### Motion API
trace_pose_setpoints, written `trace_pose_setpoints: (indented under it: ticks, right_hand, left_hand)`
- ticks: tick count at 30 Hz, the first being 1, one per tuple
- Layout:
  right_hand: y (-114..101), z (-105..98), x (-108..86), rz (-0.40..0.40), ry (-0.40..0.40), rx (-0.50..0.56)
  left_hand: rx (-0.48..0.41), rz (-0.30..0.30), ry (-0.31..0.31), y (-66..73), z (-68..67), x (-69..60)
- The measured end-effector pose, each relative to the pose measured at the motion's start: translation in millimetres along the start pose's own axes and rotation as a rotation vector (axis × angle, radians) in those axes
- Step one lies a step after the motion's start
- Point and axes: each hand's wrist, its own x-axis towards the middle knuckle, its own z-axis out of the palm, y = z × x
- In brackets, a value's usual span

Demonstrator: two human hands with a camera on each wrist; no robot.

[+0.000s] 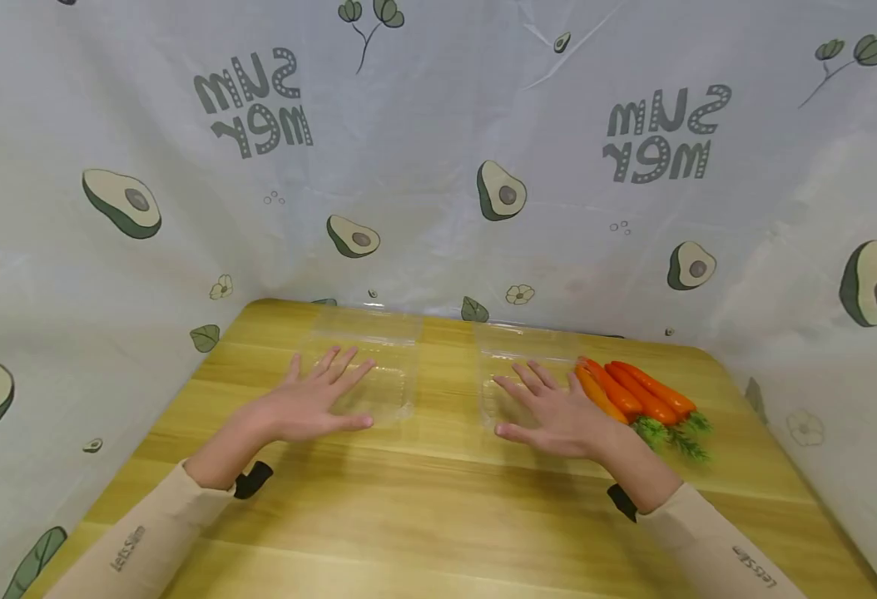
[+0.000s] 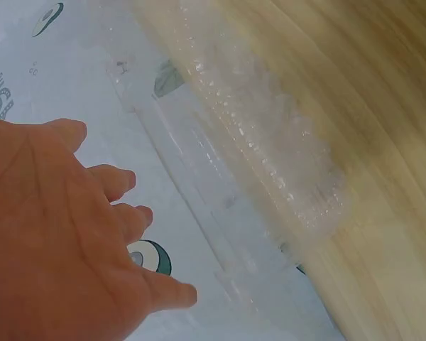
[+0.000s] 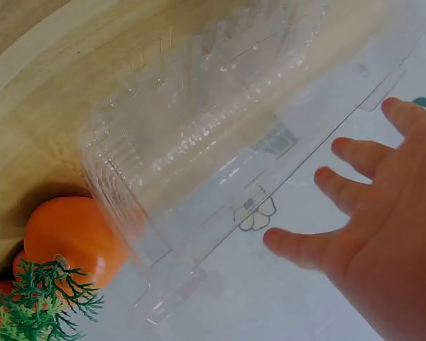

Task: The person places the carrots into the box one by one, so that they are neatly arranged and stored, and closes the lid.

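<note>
So both forearms come in from the bottom corners and angle in toward the middle. Left hand [image 1: 311, 408] has its back facing up, fingers straight and splayed well apart, thumb out toward the center. Right hand [image 1: 558, 416] is pretty much the mirror image: back up, fingers straight and fanned out, thumb pointing inward.

As for what's around them, the left hand sits over the left side of a clear see-through plastic box with ridged walls [image 1: 392, 391], and in the left wrist view there's a gap between the fingertips and the box. Same deal on the other side: a second clear plastic box with ribbed walls [image 3: 199, 121] lies under and just beyond the right hand, with the fingers apart from its edge in the right wrist view. Can't tell how high either hand is.

Right next to that second box, on its right, is a bunch of glossy orange carrots with feathery green tops [image 1: 648, 399], tops toward the person. Everything's on a yellowish wood-grain table [image 1: 408, 516], with a white curtain printed with avocados [image 1: 423, 166] behind it. Beige sleeves [image 1: 154, 524], black bands at the wrists [image 1: 254, 480].
</note>
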Motion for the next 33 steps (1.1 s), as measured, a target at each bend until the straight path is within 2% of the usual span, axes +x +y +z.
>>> trace_pose_setpoints:
  ticks: [8, 13, 18, 25, 33]
  right_hand:
    - [3, -2, 3.0, -0.049, 0.092, -0.032]
    - [5, -2, 2.6, -0.063, 0.145, -0.054]
    - [8, -3, 0.8, -0.056, 0.178, -0.076]
    - [12, -4, -0.6, -0.051, 0.199, -0.077]
    - [17, -4, -3.7, -0.027, 0.202, -0.076]
  left_hand:
    - [-0.018, 0.012, 0.142, -7.6, -1.1, -0.5]
    - [-0.04, -0.002, 0.255, -15.7, -0.6, -2.8]
    - [-0.073, -0.026, 0.332, -24.6, -1.6, -7.4]
    - [-0.129, -0.102, 0.347, -39.0, -4.7, -14.1]
    - [-0.137, -0.163, 0.345, -57.1, -0.9, -19.7]
